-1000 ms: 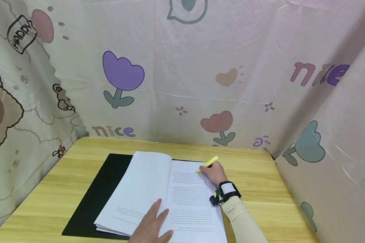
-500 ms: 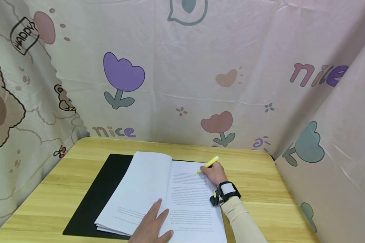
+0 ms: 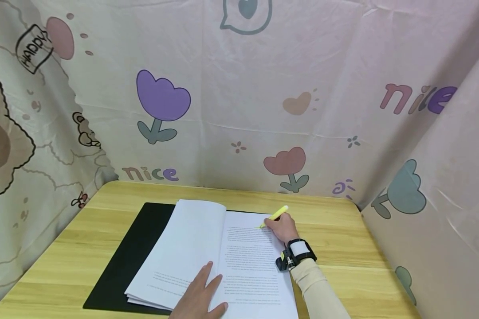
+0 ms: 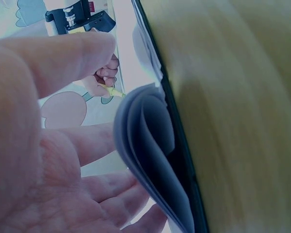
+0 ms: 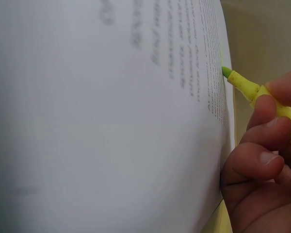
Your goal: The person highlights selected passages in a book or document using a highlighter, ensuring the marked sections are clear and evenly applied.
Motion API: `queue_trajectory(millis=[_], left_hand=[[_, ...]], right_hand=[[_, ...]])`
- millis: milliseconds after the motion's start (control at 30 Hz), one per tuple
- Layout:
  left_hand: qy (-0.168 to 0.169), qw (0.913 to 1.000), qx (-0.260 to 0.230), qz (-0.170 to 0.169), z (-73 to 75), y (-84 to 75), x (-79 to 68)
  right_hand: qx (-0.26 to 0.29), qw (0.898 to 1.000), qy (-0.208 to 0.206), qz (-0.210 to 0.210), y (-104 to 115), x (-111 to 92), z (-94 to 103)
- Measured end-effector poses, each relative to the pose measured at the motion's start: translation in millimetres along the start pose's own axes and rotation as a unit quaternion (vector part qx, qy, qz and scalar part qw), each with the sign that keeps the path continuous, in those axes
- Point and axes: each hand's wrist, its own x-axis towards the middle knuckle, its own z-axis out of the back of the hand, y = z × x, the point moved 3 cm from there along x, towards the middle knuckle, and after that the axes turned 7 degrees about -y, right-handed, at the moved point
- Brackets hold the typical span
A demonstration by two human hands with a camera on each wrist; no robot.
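Note:
In the head view my right hand (image 3: 283,228) pinches a yellow highlighter (image 3: 278,213) between thumb and fingers. Its green-yellow tip (image 5: 226,72) touches the page near the top lines of print, and a thin yellow streak shows there in the right wrist view. Printed sheets (image 3: 249,261) lie spread like an open booklet, the turned pages (image 3: 187,239) folded over to the left. My left hand (image 3: 199,294) rests on the paper near the fold with its fingers spread. The left wrist view shows the curled page edges (image 4: 136,126) beside that hand.
Beneath the sheets lies a black folder or board (image 3: 123,261), showing mostly on the left. All this is on a wooden table (image 3: 343,248). A printed curtain (image 3: 239,88) hangs behind and along both sides. My right wrist wears a strapped camera (image 3: 293,254).
The highlighter tip has moved slightly to the right along a line of print, leaving a faint yellow streak. My left hand stays in place on the paper.

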Motion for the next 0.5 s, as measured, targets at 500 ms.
queue_trajectory(millis=[500], left_hand=[[0.003, 1.0, -0.002, 0.001, -1.3, 1.7, -0.4]], right_hand=[[0.003, 1.0, -0.01, -0.016, -2.5, 0.4, 0.8]])
